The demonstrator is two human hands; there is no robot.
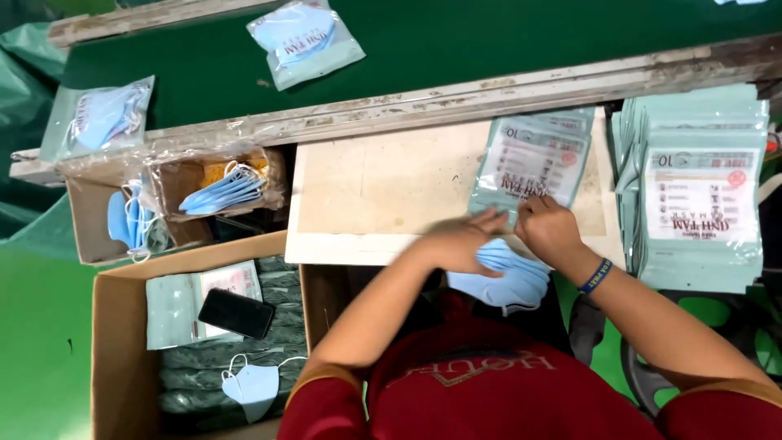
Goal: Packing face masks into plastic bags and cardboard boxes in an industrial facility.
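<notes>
Both hands meet at the near edge of the pale surface (366, 195). The left hand (463, 242) rests flat, fingers spread, on a stack of blue face masks (505, 281), while the right hand (547, 230) pinches the open mouth of a printed pouch (533, 159). A pile of pouches (700, 195) lies just right; a black phone (236, 313) sits in the cardboard box (110, 350) left.

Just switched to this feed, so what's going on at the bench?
A person in a red shirt works at a pale board. The left hand and right hand meet at the mouth of a flat printed pouch, over a bunch of blue face masks. A stack of matching pouches sits to the right.
</notes>
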